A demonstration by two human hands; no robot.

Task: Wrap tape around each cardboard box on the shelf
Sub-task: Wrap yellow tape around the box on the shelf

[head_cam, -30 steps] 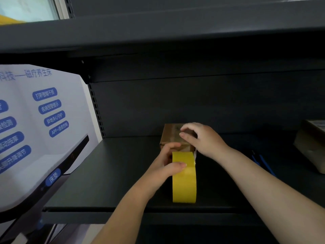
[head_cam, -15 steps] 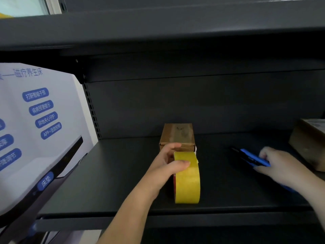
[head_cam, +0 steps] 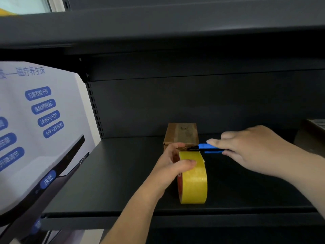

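Your left hand (head_cam: pixel 173 164) grips the yellow tape roll (head_cam: pixel 193 178), which stands on edge on the dark shelf (head_cam: pixel 114 182), thumb curled over the top of the roll and fingers behind it. Just beyond the roll, at the far middle of the shelf, sits the small cardboard box (head_cam: pixel 182 133), upright and touching the roll's far side or very nearly so. Your right hand (head_cam: pixel 249 148) reaches in from the right, its fingers pinching a blue utility knife (head_cam: pixel 204 148) whose dark tip points left, over the gap between roll and box. A second cardboard box (head_cam: pixel 311 136) shows at the right edge. A white printed display board (head_cam: pixel 35 129) leans at left.
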